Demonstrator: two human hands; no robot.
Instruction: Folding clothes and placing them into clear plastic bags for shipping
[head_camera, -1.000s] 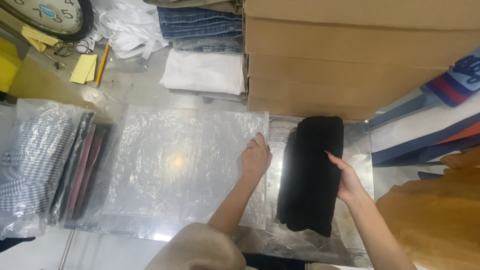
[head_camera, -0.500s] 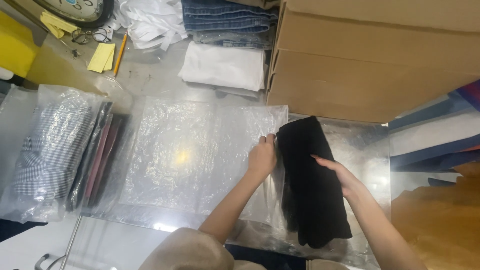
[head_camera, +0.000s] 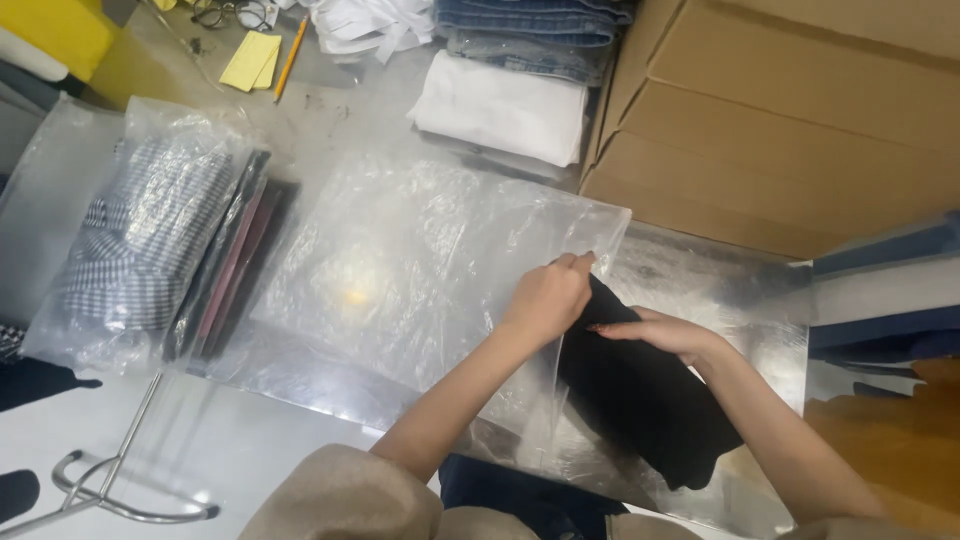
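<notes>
Nearest to you, your beige sleeves fill the bottom edge, and both forearms reach forward over a shiny, reflective table top. To your lower left a bent metal tube frame stands by the pale floor.

Your left hand is curled closed, pinching the open edge of a large clear plastic bag between fingers and thumb and lifting that edge slightly. Your right hand lies flat and loosely open, fingers pointing left, pressing on top of a folded black garment. The garment lies on the table just right of the bag's mouth, its near end angled toward your right elbow and its far end tucked under your left hand at the bag's opening. I cannot tell whether any of it is already inside.

The clear bag spreads out flat to the left across the middle of the table, wrinkled and catching a spot of yellowish light.

Further left sits a stack of bagged clothes, a black-and-white checked piece on top, with dark and reddish folded pieces on edge beside it.

Beyond the bag, a folded white cloth rests on the table, with folded blue jeans behind it. Large brown cardboard boxes stand at the far right, touching the table's edge. At the far left are yellow sticky notes, a pencil and a pair of glasses
</notes>
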